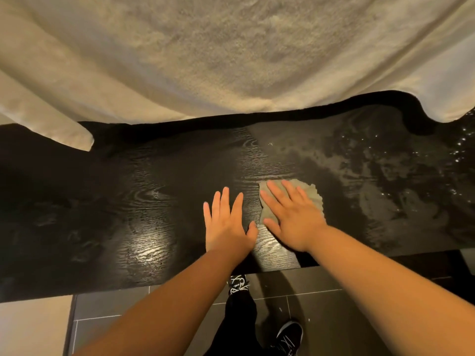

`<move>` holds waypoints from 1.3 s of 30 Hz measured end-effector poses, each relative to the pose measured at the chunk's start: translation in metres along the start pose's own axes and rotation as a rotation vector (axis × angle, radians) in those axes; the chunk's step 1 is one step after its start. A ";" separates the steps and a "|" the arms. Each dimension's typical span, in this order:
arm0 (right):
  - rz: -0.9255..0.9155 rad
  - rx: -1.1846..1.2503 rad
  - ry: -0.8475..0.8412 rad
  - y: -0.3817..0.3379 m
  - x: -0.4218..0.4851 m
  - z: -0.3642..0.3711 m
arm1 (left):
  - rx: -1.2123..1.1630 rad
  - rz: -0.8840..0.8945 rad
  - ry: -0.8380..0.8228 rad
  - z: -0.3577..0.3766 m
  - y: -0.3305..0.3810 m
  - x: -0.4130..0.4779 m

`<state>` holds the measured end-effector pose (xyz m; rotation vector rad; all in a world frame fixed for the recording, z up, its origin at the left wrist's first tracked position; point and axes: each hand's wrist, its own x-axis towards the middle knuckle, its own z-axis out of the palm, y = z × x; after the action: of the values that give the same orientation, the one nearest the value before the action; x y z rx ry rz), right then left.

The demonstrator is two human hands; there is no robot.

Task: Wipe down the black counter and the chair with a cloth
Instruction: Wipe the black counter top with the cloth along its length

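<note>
- The person's right hand (290, 217) lies flat, fingers straight and slightly spread, pressing on a small grey-green cloth with a scalloped edge (312, 192); nothing is gripped, the palm simply bears down on the fabric.
- The cloth rests on the black wood-grain counter (154, 196), near its middle and a little towards the near edge; most of it is hidden under the hand, with its far and right edges showing.
- The left hand (226, 222) is also flat with fingers straight and apart, resting palm-down on the bare counter just beside the cloth, thumb close to the right thumb, holding nothing.
- To the right of the cloth the counter surface shows cloudy wet smears and small glinting droplets; the left part shows clean grain with light reflections.
- A pale cream fabric sheet (231, 52) hangs over the far edge of the counter.
- Below the near edge lie dark grey floor tiles (334, 317), and the person's black trousers and black-and-white shoes (289, 334) are visible.
</note>
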<state>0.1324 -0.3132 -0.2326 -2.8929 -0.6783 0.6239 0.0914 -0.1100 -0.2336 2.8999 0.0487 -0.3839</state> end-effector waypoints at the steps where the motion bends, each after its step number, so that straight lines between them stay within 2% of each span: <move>1: 0.019 -0.014 0.015 0.007 0.016 -0.007 | 0.025 0.053 0.006 -0.002 -0.002 0.009; 5: 0.195 0.016 0.011 0.028 0.076 -0.035 | 0.003 0.089 0.077 -0.012 -0.015 0.057; 8: 0.267 0.074 0.037 0.016 0.082 -0.032 | 0.034 0.105 0.067 -0.017 -0.023 0.084; 12: 0.044 0.035 0.071 -0.013 0.044 -0.007 | 0.086 0.115 0.005 -0.022 -0.026 0.090; 16: -0.105 -0.010 0.043 0.015 0.055 -0.012 | 0.093 0.105 0.063 -0.024 -0.025 0.090; 19: 0.014 -0.012 0.074 0.036 0.095 -0.033 | 0.044 0.128 0.135 -0.032 -0.031 0.107; 22: 0.191 0.034 0.059 0.026 0.127 -0.048 | 0.075 0.120 0.084 -0.046 -0.040 0.135; 24: 0.240 0.086 0.060 0.010 0.127 -0.046 | 0.087 0.100 0.063 -0.051 -0.050 0.149; 28: 0.061 0.027 0.063 -0.013 0.082 -0.020 | 0.120 0.118 0.073 -0.048 -0.064 0.152; 33: -0.101 -0.023 0.045 0.019 0.088 -0.024 | 0.101 0.123 0.082 -0.047 -0.065 0.155; 36: 0.042 -0.007 0.099 0.035 0.122 -0.042 | 0.115 0.142 0.092 -0.047 -0.066 0.156; 39: 0.227 0.061 0.137 0.022 0.148 -0.051 | 0.099 0.148 0.080 -0.048 -0.065 0.158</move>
<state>0.2832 -0.2669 -0.2452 -2.9442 -0.3114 0.4533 0.2517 -0.0354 -0.2433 2.9907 -0.1767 -0.2509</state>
